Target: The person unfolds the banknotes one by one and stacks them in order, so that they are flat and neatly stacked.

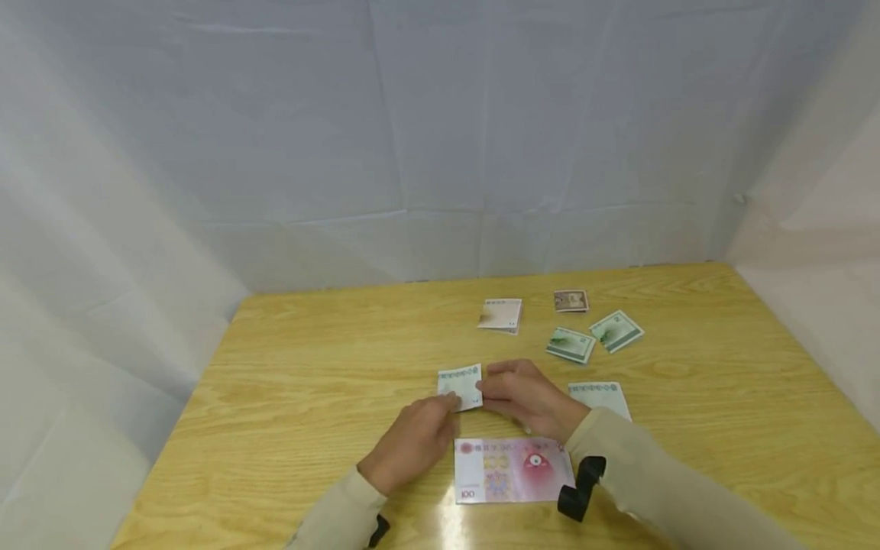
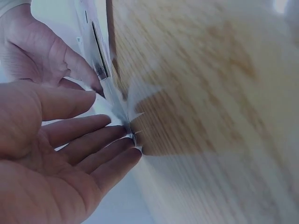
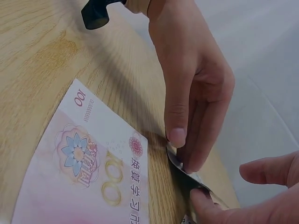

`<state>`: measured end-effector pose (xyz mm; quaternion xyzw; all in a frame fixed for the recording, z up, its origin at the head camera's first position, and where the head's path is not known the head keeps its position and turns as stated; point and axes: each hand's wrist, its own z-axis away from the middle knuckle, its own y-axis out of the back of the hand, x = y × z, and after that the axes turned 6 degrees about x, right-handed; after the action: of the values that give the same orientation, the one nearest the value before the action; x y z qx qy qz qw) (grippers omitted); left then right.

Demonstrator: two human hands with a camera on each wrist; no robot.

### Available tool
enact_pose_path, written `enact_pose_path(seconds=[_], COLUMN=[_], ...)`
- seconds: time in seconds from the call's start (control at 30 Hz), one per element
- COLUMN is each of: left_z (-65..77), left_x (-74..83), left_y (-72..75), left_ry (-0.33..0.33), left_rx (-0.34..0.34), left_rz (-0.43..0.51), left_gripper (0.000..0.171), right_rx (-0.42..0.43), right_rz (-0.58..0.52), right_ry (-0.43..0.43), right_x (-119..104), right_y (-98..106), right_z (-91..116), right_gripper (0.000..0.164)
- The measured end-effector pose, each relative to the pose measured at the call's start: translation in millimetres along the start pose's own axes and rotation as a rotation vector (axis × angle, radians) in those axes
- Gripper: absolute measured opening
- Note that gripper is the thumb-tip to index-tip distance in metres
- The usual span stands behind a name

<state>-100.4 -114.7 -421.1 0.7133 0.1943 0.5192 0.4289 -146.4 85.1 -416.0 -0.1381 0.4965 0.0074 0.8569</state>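
Your left hand (image 1: 415, 435), fingers straight and thumb apart from them, touches the lower left of a small pale green note (image 1: 464, 382). That note is between your hands over the wooden table (image 1: 309, 359). Farther back lies a pinkish-white note (image 1: 500, 313); nearer you, the pink 100 note (image 1: 512, 473). Your right hand (image 1: 531, 399) touches the small note's right edge; whether its fingers pinch it, I can't tell. Beyond lie a brown note (image 1: 571, 300) and two green notes (image 1: 616, 331).
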Motion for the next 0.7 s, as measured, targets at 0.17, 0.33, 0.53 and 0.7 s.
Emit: enact_pose_path(seconds=[0.17, 0.33, 0.53, 0.7], left_z=[-2.6, -6.9, -12.3, -16.4], left_x=[0.6, 0.5, 1.9, 5.9], left_y=[-2.1, -2.5, -1.0, 2.0], left_ry=[0.008, 0.025, 0.067, 0.12], left_rx=[0.055, 0.057, 0.062, 0.109], left_rz=[0.049, 0.081, 0.221, 0.383], left_gripper=[0.038, 0.042, 0.038, 0.038], right_rx=[-0.026, -0.056, -0.065, -0.068], right_rz=[-0.012, -0.047, -0.062, -0.081], right_ry=[0.01, 0.016, 0.01, 0.012], right_x=[1.0, -1.3, -2.9, -4.5], right_y=[-0.3, -2.2, -3.0, -2.3], right_z=[-2.1, -2.3, 0.1, 3.8], right_gripper=[0.042, 0.039, 0.041, 0.045])
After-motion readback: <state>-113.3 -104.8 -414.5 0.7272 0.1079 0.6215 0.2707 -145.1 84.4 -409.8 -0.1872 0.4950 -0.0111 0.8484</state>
